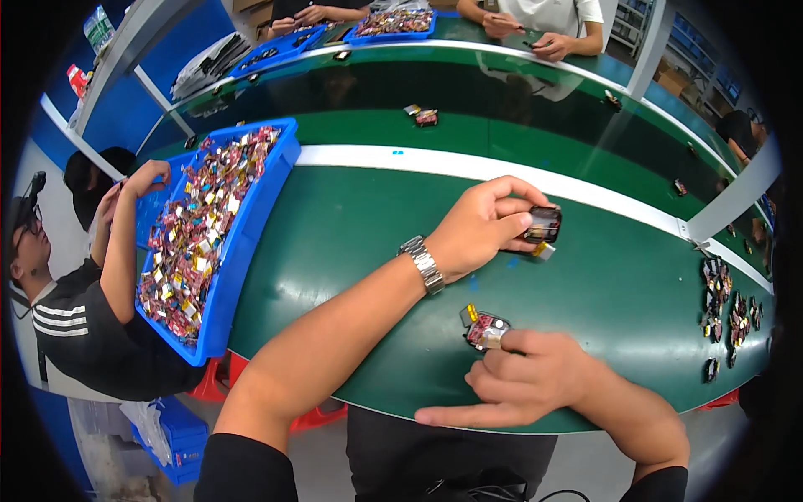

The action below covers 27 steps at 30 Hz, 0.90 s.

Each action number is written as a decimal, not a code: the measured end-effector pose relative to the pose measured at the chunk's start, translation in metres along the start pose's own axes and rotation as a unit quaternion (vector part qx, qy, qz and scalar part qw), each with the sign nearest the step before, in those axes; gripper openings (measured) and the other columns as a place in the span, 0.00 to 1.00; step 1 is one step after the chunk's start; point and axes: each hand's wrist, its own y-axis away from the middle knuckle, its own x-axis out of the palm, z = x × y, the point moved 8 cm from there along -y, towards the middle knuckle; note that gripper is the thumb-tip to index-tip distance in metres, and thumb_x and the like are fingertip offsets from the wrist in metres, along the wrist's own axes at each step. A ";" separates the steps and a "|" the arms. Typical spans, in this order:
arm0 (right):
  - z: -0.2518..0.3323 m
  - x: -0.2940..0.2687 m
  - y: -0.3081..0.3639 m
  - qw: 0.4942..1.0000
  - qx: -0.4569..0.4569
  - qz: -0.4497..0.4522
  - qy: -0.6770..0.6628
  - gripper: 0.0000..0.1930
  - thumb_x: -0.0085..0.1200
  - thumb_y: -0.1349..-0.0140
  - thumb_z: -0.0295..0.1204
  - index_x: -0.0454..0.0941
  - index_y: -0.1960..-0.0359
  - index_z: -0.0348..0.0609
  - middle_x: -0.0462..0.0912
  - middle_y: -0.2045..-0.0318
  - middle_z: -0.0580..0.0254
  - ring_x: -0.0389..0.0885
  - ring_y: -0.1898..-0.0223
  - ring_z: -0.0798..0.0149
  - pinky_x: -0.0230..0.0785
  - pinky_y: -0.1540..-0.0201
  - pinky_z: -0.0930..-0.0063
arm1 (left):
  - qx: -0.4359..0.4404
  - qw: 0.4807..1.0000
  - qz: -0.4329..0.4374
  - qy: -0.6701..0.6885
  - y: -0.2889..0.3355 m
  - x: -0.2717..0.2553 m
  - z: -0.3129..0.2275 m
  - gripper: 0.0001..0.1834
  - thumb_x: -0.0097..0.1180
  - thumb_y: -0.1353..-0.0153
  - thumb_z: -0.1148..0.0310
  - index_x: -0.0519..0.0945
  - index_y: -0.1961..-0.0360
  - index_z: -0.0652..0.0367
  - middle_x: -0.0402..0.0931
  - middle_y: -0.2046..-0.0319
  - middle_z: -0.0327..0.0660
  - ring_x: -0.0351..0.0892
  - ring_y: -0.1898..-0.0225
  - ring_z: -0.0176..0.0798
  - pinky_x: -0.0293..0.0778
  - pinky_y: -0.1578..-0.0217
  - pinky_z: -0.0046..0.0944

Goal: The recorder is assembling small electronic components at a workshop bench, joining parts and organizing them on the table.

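My left hand [489,219], with a metal watch on its wrist, is closed round a small black plastic housing [545,224] held over the green bench. A bit of yellow and silver [544,250] shows at the housing's lower edge. Nearer me, a small red circuit board [488,332] has wires, a silver part and a yellow-taped piece attached. My right hand [531,372] is closed at its right edge, one finger stretched to the left. The exact grip on the board is partly hidden.
At the left a long blue bin [288,159] is heaped with similar boards. Several dark assemblies [718,289] lie at the right end of the bench. Beyond a white rail [401,156], a green belt carries a board [427,117]. Other people work at the left and far side.
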 end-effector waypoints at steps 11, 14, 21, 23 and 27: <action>0.014 0.015 0.000 0.998 -0.022 0.037 -0.042 0.35 0.47 0.49 0.24 0.70 0.35 0.62 0.60 0.79 0.75 0.62 0.75 0.74 0.59 0.67 0.81 | 0.013 1.000 0.004 -0.008 0.000 0.001 -0.001 0.11 0.46 0.32 0.78 0.71 0.49 0.64 0.79 0.52 0.46 0.81 0.54 0.36 0.82 0.53 0.35; 0.018 0.015 0.000 0.997 -0.032 0.043 -0.047 0.33 0.47 0.48 0.24 0.71 0.36 0.57 0.61 0.79 0.75 0.64 0.75 0.74 0.59 0.69 0.82 | 0.019 1.000 0.003 0.001 0.002 0.000 -0.001 0.11 0.46 0.32 0.78 0.71 0.50 0.64 0.79 0.52 0.46 0.82 0.54 0.36 0.82 0.54 0.35; 0.040 0.024 -0.009 0.971 -0.019 0.170 -0.166 0.25 0.45 0.41 0.31 0.73 0.39 0.52 0.64 0.72 0.74 0.65 0.68 0.75 0.57 0.66 0.79 | 0.016 1.000 0.012 -0.003 0.002 0.000 -0.001 0.11 0.45 0.32 0.79 0.71 0.50 0.64 0.79 0.53 0.47 0.83 0.56 0.38 0.82 0.54 0.35; 0.034 0.035 -0.007 0.947 0.024 0.250 -0.200 0.25 0.44 0.40 0.35 0.73 0.39 0.57 0.61 0.72 0.73 0.62 0.68 0.72 0.54 0.65 0.77 | 0.015 1.000 0.011 -0.002 0.002 -0.001 -0.001 0.11 0.45 0.32 0.79 0.71 0.50 0.64 0.79 0.53 0.47 0.83 0.57 0.38 0.82 0.55 0.36; 0.036 0.038 -0.007 0.937 0.015 0.291 -0.192 0.26 0.45 0.40 0.35 0.72 0.37 0.59 0.61 0.71 0.73 0.62 0.68 0.72 0.54 0.65 0.77 | 0.024 1.000 0.018 -0.004 0.001 0.000 -0.002 0.11 0.44 0.33 0.81 0.71 0.51 0.65 0.79 0.54 0.48 0.83 0.57 0.38 0.82 0.55 0.36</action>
